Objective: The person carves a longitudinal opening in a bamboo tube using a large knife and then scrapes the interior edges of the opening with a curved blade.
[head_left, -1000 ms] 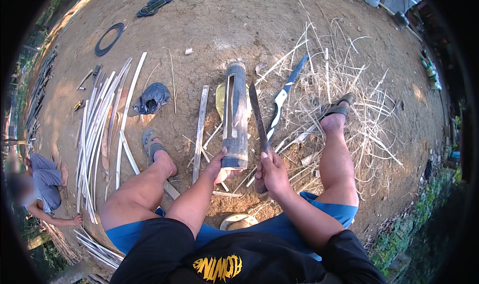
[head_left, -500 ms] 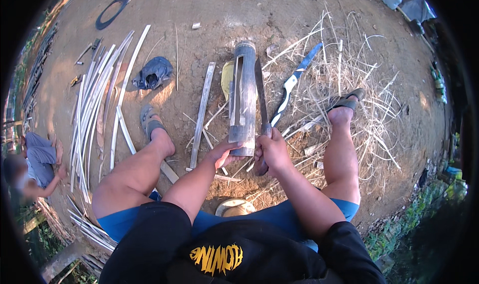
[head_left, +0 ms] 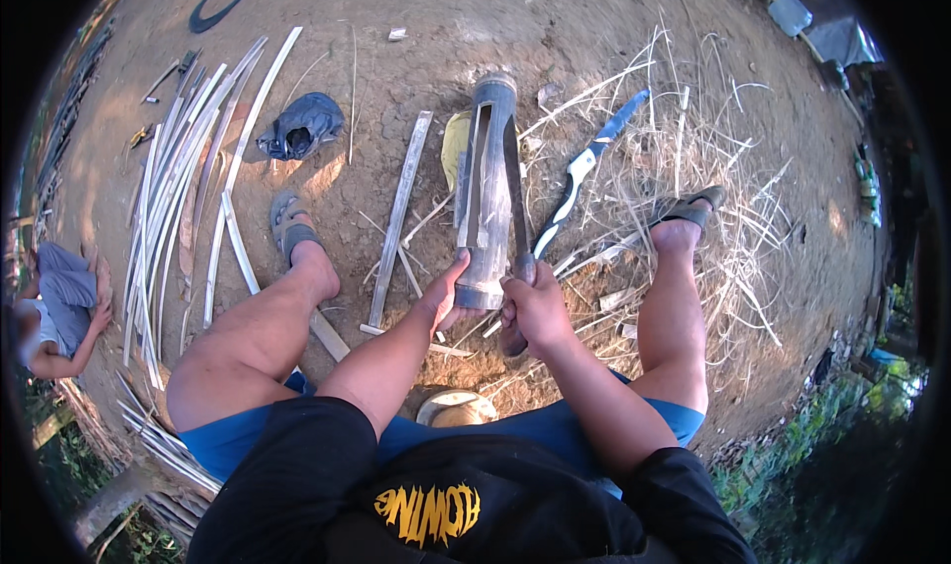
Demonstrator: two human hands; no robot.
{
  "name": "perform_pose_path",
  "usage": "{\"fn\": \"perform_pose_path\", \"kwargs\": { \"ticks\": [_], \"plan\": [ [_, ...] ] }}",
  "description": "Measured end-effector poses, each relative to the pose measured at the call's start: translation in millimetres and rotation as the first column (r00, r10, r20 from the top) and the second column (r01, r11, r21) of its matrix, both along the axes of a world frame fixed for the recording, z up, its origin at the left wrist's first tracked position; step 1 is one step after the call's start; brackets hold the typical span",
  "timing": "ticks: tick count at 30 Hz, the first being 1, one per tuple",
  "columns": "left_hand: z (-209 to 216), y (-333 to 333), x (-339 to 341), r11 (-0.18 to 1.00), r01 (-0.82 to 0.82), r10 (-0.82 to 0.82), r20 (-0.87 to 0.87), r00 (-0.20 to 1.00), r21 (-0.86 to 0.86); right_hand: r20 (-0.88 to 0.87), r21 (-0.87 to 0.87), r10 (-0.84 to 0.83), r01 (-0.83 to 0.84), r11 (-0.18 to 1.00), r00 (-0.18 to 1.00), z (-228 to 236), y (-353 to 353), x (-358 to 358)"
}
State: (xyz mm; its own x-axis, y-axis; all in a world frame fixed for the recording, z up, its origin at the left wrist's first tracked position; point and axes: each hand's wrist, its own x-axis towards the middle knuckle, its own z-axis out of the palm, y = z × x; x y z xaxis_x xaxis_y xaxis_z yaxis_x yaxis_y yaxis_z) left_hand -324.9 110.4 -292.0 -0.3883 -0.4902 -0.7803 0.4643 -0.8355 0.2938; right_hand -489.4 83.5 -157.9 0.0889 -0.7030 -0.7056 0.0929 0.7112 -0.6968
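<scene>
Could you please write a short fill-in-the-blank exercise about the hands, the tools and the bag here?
1. The person's right hand grips the long dark knife by its ____.
2. The knife's blade runs along the ____ side of the slotted bamboo tube, which the person's left hand holds.
3. The black-and-white-handled tool has a ____ blade.
4. The dark crumpled bag lies on the person's ____ side.

Missing words: handle; right; blue; left.
</scene>
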Motion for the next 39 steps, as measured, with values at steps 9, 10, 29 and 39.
{"fn": "perform_pose_path", "kwargs": {
  "ticks": [9, 10, 29, 39],
  "plan": [
    [-19, 8, -4, 0.999, -0.027, 0.027, 0.000, 1.000, -0.039, -0.120, -0.057, 0.028, -0.035, 0.998, 0.992, -22, 3, 12],
    [-25, 8, -5, 0.998, -0.033, 0.033, -0.005, 0.999, -0.045, -0.130, -0.062, 0.035, -0.043, 0.997, 0.991, -24, 4, 12],
    [-66, 13, -11, 0.981, -0.193, 0.192, 0.084, 0.978, 0.012, 0.105, -0.914, -0.301, 0.212, 0.346, 0.948, 182, -122, -36],
    [-60, 22, -21, 0.961, -0.275, 0.272, 0.075, 0.959, 0.034, -0.092, 0.062, -0.006, 0.011, 0.998, 0.996, -44, -5, 1]
  ]
}}
